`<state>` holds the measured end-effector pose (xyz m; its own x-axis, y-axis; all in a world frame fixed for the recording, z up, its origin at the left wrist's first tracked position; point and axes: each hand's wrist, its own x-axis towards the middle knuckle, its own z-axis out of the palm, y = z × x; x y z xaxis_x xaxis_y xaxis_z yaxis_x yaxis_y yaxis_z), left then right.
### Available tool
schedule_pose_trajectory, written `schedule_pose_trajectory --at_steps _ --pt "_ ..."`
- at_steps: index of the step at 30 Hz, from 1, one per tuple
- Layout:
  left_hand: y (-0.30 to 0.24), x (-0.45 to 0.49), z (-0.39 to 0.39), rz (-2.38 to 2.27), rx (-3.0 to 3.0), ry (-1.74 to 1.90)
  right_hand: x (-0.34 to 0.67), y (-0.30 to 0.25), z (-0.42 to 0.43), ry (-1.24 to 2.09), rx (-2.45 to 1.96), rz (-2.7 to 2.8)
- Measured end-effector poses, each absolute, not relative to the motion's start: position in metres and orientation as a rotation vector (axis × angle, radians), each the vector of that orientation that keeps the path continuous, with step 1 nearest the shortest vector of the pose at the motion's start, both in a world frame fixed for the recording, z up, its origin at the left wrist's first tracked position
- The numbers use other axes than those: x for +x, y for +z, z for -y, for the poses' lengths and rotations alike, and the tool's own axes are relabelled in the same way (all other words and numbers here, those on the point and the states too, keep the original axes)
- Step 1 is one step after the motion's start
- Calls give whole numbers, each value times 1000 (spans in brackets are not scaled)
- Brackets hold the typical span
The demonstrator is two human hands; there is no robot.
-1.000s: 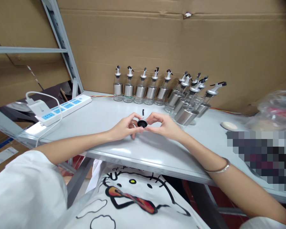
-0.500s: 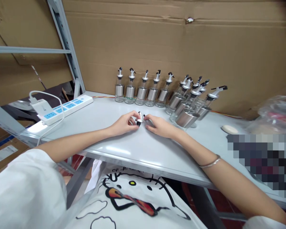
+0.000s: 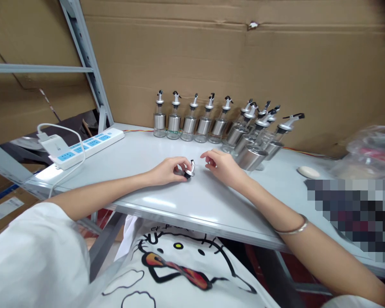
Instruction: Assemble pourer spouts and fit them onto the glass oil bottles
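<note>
My left hand (image 3: 168,171) rests on the grey table (image 3: 154,196) with its fingers closed on a small black-and-white pourer cap (image 3: 189,170). My right hand (image 3: 223,167) hovers just right of the cap, apart from it, fingers loosely curled and holding nothing that I can see. Behind the hands stands a row of several glass-and-steel oil bottles (image 3: 192,124) with pourer tops. A tighter cluster of the same bottles (image 3: 256,137) stands to the right, close to my right hand.
A white power strip (image 3: 86,145) with a plugged-in charger (image 3: 51,143) lies at the table's left end. A pale oval object (image 3: 308,172) and a clear plastic bag (image 3: 372,149) lie at the right. Cardboard sheets form the back wall; a metal shelf frame (image 3: 83,64) rises at left.
Both hands were pinched together on the cap before. Now my right hand has let go and drawn a little to the right, and the cap stays in my left hand.
</note>
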<state>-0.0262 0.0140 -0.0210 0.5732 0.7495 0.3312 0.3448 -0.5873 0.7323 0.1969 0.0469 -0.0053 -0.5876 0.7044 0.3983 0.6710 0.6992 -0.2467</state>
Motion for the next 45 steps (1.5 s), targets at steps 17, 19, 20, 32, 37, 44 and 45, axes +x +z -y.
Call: schedule_pose_trajectory --at_steps 17,19,20,32,37,44,45 --pt "-19 -25 -8 -795 2462 692 203 -13 -50 -153 -1641 2502" --pt "-19 -24 -8 -784 2455 687 201 -15 -46 -110 -1625 2573" --pt "-18 -24 -7 -782 2448 688 200 -16 -44 -91 -1603 2596" --pt "-15 -23 -4 -798 2409 695 199 -29 -77 -285 -1670 2469" --pt "-16 -23 -4 -846 2387 730 200 -18 -68 -199 -1591 2510" --pt "-19 -23 -6 -884 2297 800 203 -5 -48 89 -1386 2534" --pt "-20 -23 -6 -892 2259 823 203 -5 -47 105 -1358 2545"
